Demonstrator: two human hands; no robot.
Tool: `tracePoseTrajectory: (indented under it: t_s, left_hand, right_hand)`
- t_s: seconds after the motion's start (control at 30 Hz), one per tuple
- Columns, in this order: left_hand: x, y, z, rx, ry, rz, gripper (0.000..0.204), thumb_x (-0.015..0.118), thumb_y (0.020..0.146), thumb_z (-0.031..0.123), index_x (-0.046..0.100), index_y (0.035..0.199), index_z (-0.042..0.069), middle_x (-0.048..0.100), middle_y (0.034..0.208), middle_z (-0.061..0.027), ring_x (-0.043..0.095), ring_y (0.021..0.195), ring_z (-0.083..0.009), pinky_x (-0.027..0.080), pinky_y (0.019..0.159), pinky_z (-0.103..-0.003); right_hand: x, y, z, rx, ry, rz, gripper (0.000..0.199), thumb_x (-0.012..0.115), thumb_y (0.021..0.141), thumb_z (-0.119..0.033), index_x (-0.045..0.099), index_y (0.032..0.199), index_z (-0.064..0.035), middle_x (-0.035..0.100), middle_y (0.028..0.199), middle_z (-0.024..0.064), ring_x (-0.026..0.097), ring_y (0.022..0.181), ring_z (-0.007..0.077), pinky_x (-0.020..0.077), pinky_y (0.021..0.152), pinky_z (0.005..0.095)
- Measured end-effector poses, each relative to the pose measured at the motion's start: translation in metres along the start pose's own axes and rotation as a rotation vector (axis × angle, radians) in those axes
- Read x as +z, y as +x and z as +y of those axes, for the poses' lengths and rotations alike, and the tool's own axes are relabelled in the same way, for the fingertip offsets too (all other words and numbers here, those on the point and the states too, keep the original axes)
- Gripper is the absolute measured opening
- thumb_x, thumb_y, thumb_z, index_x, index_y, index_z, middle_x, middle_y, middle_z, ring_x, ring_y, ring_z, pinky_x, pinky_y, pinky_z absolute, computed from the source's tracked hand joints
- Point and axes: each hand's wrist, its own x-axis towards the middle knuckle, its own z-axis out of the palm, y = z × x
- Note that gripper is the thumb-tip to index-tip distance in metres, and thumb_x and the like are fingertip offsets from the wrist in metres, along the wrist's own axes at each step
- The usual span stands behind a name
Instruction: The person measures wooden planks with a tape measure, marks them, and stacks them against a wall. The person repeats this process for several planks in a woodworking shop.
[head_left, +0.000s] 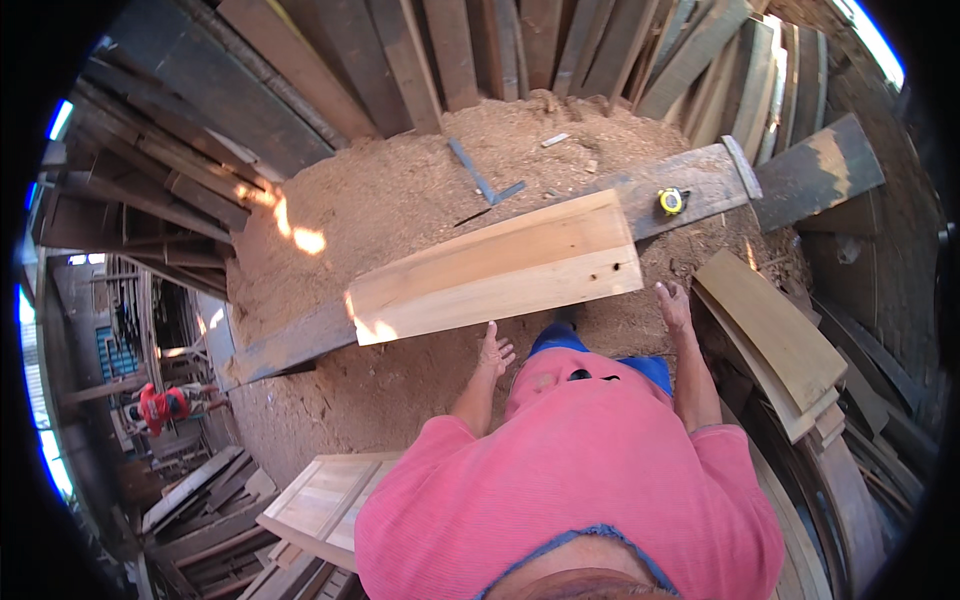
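A pale wooden board (490, 270) lies across a long dark plank in front of me, with two small dark holes near its right end. My left hand (494, 352) is just off the board's near edge, fingers spread and holding nothing. Close to the board's near right corner, my right hand (674, 302) is empty, its fingers apart. A yellow and black tape measure (671, 201) rests on the dark plank (712, 180) beyond the board's right end. On the sawdust behind the board lies a dark try square (480, 180).
Sawdust (370, 210) is heaped around the plank, with a small pale strip (555, 140) on it. Upright planks (450, 50) line the far side. Stacked boards (775, 335) stand to my right, a panelled wooden piece (325, 500) behind left. Another person (163, 408) in red is far left.
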Motion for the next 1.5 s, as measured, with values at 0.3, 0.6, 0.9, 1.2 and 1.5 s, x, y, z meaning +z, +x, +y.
tracePoseTrajectory:
  t_s: [0.3, 0.6, 0.9, 1.2, 1.5]
  left_hand:
    - [-0.077, 0.028, 0.061, 0.135, -0.634, 0.068, 0.090, 0.073, 0.086, 0.065, 0.037, 0.154, 0.018, 0.046, 0.151, -0.0154, 0.046, 0.138, -0.0365, 0.035, 0.113, -0.060]
    - [-0.065, 0.033, 0.078, 0.234, -0.669, -0.027, 0.051, 0.070, 0.098, 0.045, 0.054, 0.137, 0.018, 0.060, 0.133, -0.0062, 0.056, 0.124, -0.0298, 0.044, 0.107, -0.057]
    - [-0.081, 0.032, 0.084, 0.149, -0.599, -0.070, 0.058, 0.069, 0.097, 0.050, 0.050, 0.142, 0.019, 0.053, 0.141, -0.0079, 0.050, 0.130, -0.0306, 0.044, 0.108, -0.058]
    - [-0.107, 0.017, 0.071, 0.159, -0.525, -0.049, 0.061, 0.072, 0.092, 0.053, 0.053, 0.139, 0.020, 0.060, 0.133, -0.0067, 0.056, 0.124, -0.0304, 0.048, 0.104, -0.053]
    - [-0.085, -0.013, 0.084, 0.186, -0.613, 0.024, 0.060, 0.080, 0.082, 0.055, 0.060, 0.129, 0.022, 0.067, 0.122, -0.0026, 0.065, 0.110, -0.0249, 0.057, 0.086, -0.042]
  right_hand:
    - [0.080, 0.003, -0.065, -0.142, -0.293, 0.006, 0.064, 0.070, 0.092, -0.045, 0.063, 0.125, 0.0088, 0.070, 0.115, 0.0307, 0.069, 0.112, 0.0376, 0.0512, 0.096, 0.0451]
    - [0.052, -0.009, -0.044, -0.182, -0.354, -0.098, 0.058, 0.070, 0.089, -0.047, 0.072, 0.104, 0.0092, 0.073, 0.097, 0.0309, 0.073, 0.100, 0.0399, 0.0536, 0.086, 0.0473]
    - [0.041, -0.015, -0.040, -0.079, -0.391, -0.188, 0.059, 0.070, 0.090, -0.046, 0.073, 0.107, 0.0099, 0.074, 0.099, 0.0289, 0.074, 0.097, 0.0340, 0.0543, 0.084, 0.0463]
    - [0.019, -0.064, -0.034, 0.117, -0.296, -0.341, 0.067, 0.067, 0.093, -0.053, 0.070, 0.121, 0.0078, 0.073, 0.102, 0.0180, 0.068, 0.096, 0.0265, 0.0521, 0.085, 0.0413]
    - [0.069, -0.027, -0.111, -0.052, -0.235, -0.041, 0.062, 0.060, 0.098, -0.047, 0.068, 0.115, 0.0112, 0.072, 0.100, 0.0253, 0.069, 0.095, 0.0336, 0.0513, 0.085, 0.0449]
